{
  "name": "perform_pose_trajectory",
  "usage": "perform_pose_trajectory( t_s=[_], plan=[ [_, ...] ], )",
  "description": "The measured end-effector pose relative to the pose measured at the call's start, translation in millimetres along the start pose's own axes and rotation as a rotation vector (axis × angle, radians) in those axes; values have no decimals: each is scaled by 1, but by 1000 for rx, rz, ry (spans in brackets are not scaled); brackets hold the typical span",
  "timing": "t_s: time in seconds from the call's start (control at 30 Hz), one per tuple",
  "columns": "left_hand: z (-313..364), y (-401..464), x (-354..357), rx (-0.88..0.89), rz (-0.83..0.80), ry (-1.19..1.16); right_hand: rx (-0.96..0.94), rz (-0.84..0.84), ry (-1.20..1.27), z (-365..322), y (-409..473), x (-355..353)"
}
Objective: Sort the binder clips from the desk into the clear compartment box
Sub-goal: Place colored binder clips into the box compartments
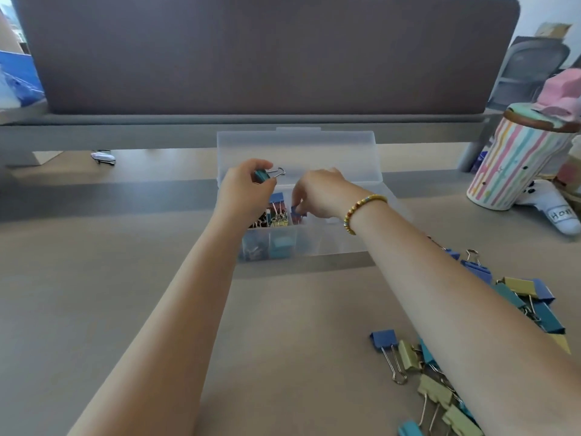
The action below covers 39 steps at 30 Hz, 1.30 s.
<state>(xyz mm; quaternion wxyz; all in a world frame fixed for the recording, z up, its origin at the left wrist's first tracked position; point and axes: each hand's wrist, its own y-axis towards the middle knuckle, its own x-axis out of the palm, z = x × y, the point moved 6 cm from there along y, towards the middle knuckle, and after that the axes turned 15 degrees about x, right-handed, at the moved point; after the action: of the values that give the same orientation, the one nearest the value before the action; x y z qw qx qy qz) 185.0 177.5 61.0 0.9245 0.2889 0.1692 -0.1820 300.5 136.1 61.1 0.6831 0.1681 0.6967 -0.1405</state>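
Now both hands reach over the clear box (314,247): left hand (243,191) grips one teal clip (261,175), right hand (317,196) pinches one blue clip (295,212).

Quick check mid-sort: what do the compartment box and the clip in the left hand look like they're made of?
The compartment box looks like frosted translucent plastic: clips show blurred through its front wall. The teal binder clip that the left hand holds looks like painted sheet metal with a shiny wire handle, probably steel; the matte colour and bright loop suggest it.
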Motion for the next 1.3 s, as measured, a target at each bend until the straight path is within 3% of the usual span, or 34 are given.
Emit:
perform_pose_trajectory(
  t_s=[0.2,0.33,0.53,0.67,0.77,0.83,1.03,1.2,1.3],
  plan=[
    [4,-1,-2,-9,-7,-19,83,172,263,12,-1,-2],
    [7,-4,6,-47,-25,-115,90,-21,832,20,-18,-14],
    [14,-10,17,-31,-127,-154,203,-57,1148,32,-20,-8],
    [15,-11,15,92,-123,115,209,147,934,46,-16,-17],
    [12,-10,12,127,-99,234,130,2,544,35,-9,-9],
    [8,-10,15,131,-140,311,120,-118,421,25,-10,-3],
    [2,-8,13,83,-132,298,105,-271,324,18,-12,2],
    [2,-9,13,78,-138,299,116,-20,365,23,-13,-11],
    [2,-9,14,78,-142,302,82,-9,358,23,-17,-10]
  ],
)
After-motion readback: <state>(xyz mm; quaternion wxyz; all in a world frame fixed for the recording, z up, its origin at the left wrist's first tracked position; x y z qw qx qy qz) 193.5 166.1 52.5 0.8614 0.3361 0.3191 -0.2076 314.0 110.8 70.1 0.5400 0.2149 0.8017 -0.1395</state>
